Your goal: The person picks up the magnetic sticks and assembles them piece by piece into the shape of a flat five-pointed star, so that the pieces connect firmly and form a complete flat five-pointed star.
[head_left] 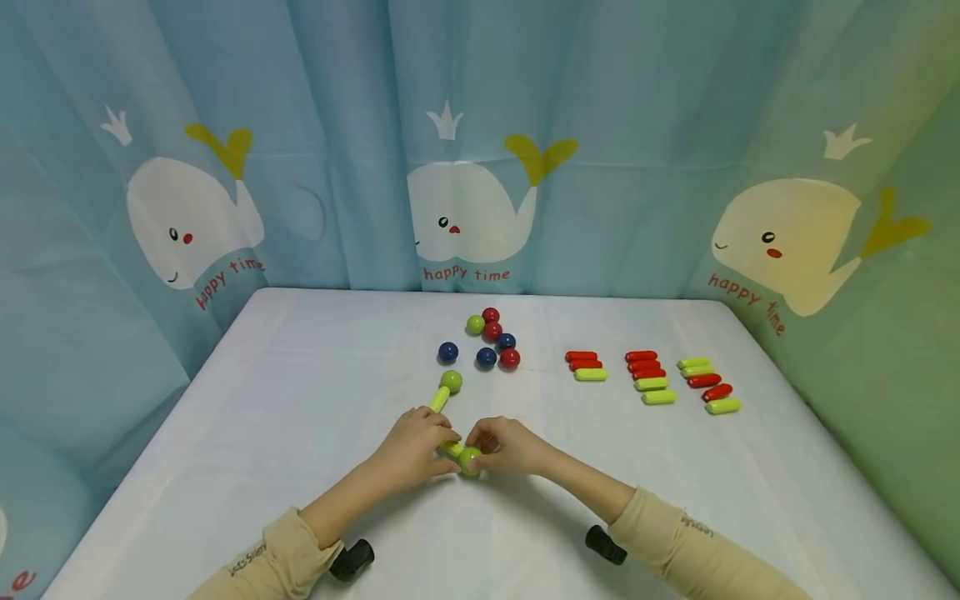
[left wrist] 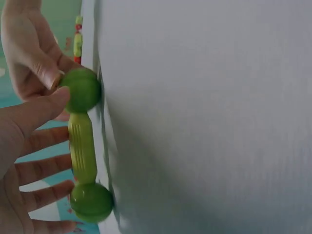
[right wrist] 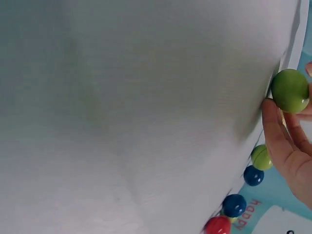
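A light green ball lies between both hands, joined to a yellow-green rod. My left hand holds this piece, its thumb at the ball and its fingers extended behind the rod. My right hand pinches the same ball from the right between thumb and fingers. In the left wrist view, a second green ball sits at the rod's other end. From beneath the left hand another yellow-green rod runs to a far green ball; the hand hides where the rods meet.
Behind the hands lie loose balls: several red and blue, one green. Red and yellow-green rods lie in three groups at right on the white table. A blue curtain hangs behind it.
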The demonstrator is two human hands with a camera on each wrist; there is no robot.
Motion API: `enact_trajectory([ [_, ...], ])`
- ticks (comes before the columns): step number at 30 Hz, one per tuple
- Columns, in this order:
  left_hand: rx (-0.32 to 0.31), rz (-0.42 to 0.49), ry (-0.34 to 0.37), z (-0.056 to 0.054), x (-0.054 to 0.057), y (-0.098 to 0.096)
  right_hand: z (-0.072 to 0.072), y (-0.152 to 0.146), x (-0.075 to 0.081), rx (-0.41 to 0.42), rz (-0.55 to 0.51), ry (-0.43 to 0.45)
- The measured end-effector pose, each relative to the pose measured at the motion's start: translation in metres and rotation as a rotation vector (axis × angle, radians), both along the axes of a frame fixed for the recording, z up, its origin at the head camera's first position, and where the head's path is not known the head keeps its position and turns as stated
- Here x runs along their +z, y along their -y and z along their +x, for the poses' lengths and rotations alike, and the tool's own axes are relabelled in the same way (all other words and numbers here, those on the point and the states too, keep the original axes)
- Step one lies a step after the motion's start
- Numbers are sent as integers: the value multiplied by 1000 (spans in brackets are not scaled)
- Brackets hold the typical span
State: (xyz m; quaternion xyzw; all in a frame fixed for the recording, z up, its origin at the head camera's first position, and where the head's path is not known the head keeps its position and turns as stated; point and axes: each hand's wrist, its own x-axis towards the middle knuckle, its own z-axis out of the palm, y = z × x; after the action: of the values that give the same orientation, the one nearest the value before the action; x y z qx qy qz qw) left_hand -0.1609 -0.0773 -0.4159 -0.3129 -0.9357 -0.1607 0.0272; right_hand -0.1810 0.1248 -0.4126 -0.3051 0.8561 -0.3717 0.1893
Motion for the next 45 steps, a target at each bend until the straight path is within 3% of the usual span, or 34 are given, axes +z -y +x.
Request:
enact_trajectory([
  [5, 8, 15, -53, 4, 1, -7, -7, -16, 5, -61, -26, 108],
  [7, 7, 10, -53, 4, 2, -10, -12, -26, 9, -87, 1, 94],
  [13, 13, -4, 6, 7, -1, -16, -30, -65, 12, -224, 134, -98],
  [20, 3, 8, -5, 7, -2, -12, -52, -103, 13, -448, 312, -375],
  [24, -23, 11, 30, 8, -2, -5, -61, -115, 13, -511, 406, -451],
  [29, -49, 27, 59, 8, -2, 4, -71, -126, 8, -501, 466, -478],
  [33, -42, 34, 27, 5, -6, 8, -74, -133, 6, -456, 500, -518],
  [37, -37, 57, -14, 3, -9, 7, -79, -140, 7, -348, 501, -554],
  [41, -38, 77, -7, 2, -9, 5, -84, -145, 8, -235, 492, -532],
  [45, -27, 83, 17, 2, -8, 3, -84, -147, 5, -202, 494, -498],
])
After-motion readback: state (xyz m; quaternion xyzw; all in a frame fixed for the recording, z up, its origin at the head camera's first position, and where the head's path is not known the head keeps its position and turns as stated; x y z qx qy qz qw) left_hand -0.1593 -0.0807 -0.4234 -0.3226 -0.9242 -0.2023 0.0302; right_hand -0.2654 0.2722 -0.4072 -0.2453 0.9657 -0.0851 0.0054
